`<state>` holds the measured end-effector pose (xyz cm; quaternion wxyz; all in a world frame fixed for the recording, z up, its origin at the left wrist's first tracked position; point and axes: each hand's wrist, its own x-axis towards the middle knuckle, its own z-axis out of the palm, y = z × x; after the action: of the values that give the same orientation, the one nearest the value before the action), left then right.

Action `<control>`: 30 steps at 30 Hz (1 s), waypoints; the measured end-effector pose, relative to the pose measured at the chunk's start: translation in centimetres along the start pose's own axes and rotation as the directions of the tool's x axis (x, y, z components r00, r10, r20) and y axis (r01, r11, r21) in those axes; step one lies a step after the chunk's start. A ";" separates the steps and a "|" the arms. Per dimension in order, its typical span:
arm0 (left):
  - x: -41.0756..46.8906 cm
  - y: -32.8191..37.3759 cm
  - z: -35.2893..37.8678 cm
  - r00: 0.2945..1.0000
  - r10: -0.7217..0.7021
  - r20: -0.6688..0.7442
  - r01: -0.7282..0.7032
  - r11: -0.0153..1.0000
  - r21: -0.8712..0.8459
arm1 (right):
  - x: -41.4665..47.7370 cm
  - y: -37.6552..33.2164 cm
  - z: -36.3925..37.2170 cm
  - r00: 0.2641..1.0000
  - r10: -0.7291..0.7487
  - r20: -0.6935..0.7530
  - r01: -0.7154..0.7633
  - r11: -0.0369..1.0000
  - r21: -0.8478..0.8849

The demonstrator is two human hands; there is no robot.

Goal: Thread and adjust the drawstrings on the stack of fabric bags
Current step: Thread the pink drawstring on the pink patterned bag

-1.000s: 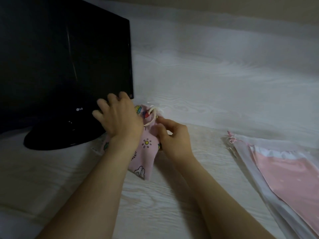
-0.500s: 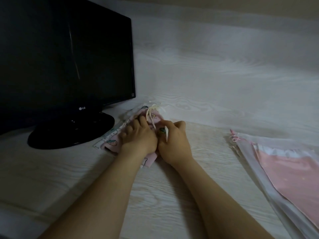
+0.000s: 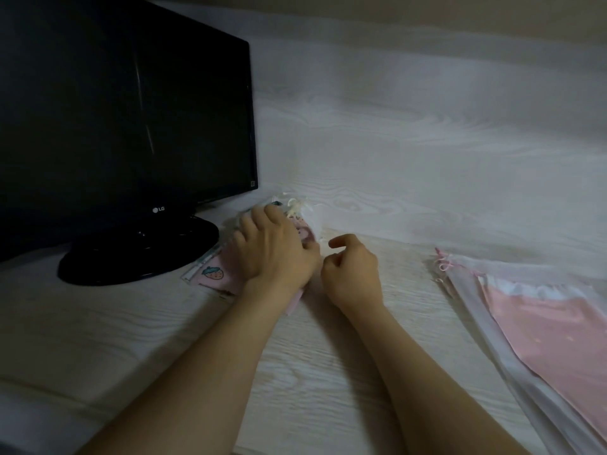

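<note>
The left hand (image 3: pixel 274 247) covers most of the small pink printed fabric bag (image 3: pixel 213 274), and the cream drawstring tangle (image 3: pixel 297 208) at its top is blurred. The right hand (image 3: pixel 353 270) has its curled fingertips hidden, so a pinch cannot be told. The black flat monitor (image 3: pixel 124 110) and the pink-and-white fabric bag stack (image 3: pixel 542 323) run off the edges.
</note>
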<state>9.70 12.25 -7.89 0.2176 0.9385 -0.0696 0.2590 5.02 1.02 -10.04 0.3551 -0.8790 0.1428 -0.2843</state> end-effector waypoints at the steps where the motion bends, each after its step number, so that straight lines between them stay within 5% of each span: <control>1: -0.3 0.2 0.0 0.992 0.075 -0.100 -0.080 0.996 -0.047 | 0.0 0.2 -0.3 1.000 0.005 -0.011 -0.005 1.000 -0.004; 3: -0.7 0.6 0.6 0.939 0.266 -0.220 -0.305 0.937 -0.168 | 0.2 0.8 -0.8 1.000 -0.013 -0.018 0.012 0.998 -0.053; 5: -1.4 1.3 1.3 0.898 0.400 -0.185 -0.440 0.844 -0.308 | 0.4 1.3 -2.2 0.999 -0.035 0.020 0.038 0.983 -0.180; 8: -2.6 2.5 2.6 0.856 0.516 -0.031 -0.469 0.750 -0.467 | 1.0 2.2 -4.5 0.995 -0.033 0.098 0.066 0.932 -0.356; 13: -3.4 3.9 4.0 0.752 0.627 0.204 -0.499 0.744 -0.445 | 0.7 5.5 -9.9 0.993 -0.094 0.073 0.119 0.758 -0.642; 18: -4.2 7.0 3.5 0.562 0.695 0.449 -0.534 0.719 -0.444 | -0.1 8.5 -12.9 0.995 -0.029 -0.091 -0.059 0.560 -0.826; 20: -4.4 8.2 3.3 0.524 0.710 0.470 -0.594 0.701 -0.396 | -0.3 9.2 -13.1 0.992 0.045 -0.118 -0.123 0.559 -0.820; 25: -3.7 10.8 3.1 0.592 0.685 0.424 -0.655 0.716 -0.243 | -0.1 11.0 -13.4 0.962 0.170 -0.214 -0.273 0.636 -0.722; 30: -4.6 10.9 4.7 0.735 0.616 0.284 -0.571 0.788 -0.232 | -0.6 11.4 -14.1 0.957 0.210 -0.201 -0.291 0.707 -0.645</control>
<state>5.25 0.50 -9.91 0.1676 0.8810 -0.4192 0.1412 -4.51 -14.44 -10.02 0.0435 -0.9023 0.3727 -0.2121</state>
